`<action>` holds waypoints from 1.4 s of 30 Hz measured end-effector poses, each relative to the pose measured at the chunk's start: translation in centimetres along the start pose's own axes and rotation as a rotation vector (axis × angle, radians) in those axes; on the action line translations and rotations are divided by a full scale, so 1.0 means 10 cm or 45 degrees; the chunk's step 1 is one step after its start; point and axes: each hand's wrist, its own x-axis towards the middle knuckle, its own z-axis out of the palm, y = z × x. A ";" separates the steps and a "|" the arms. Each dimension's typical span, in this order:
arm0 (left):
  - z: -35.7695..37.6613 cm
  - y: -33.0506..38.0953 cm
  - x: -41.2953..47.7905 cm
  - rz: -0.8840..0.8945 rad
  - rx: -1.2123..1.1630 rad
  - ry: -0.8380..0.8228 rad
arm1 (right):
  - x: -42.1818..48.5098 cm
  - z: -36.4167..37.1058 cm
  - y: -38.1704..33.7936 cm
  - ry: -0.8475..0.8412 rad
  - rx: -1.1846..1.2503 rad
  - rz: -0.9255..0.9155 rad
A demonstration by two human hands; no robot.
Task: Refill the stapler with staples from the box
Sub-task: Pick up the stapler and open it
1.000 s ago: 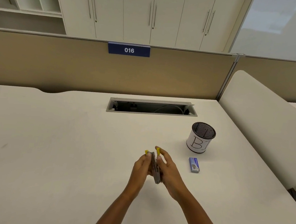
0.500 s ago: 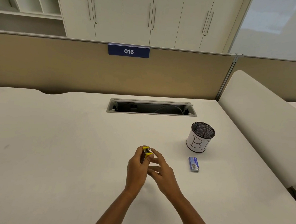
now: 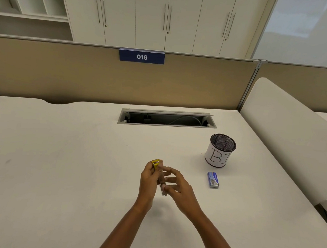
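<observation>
A small yellow and grey stapler (image 3: pixel 157 171) is held above the white desk (image 3: pixel 59 165), its yellow end pointing away from me. My left hand (image 3: pixel 148 179) is closed around its left side. My right hand (image 3: pixel 175 184) touches the metal underside with spread fingertips; how firmly it grips is unclear. The blue staple box (image 3: pixel 212 179) lies closed on the desk to the right of my hands, apart from them.
A black mesh pen cup (image 3: pixel 220 151) with a white label stands just behind the staple box. An open cable tray slot (image 3: pixel 167 119) sits in the desk further back. A tan partition with a 016 sign (image 3: pixel 141 56) borders the far edge.
The stapler's two yellow ends were apart one second ago and have come together. My hands have turned it since, and more of its grey metal side shows between them.
</observation>
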 end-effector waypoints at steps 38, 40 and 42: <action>-0.23 0.27 0.18 -0.376 -0.902 -0.074 | 0.00 -0.30 -0.09 0.100 0.646 0.281; -0.25 0.27 0.18 -0.420 -0.925 -0.127 | 0.00 -0.29 -0.09 0.103 0.652 0.281; -0.26 0.27 0.20 -0.405 -0.898 -0.124 | -0.01 -0.30 -0.09 0.101 0.654 0.284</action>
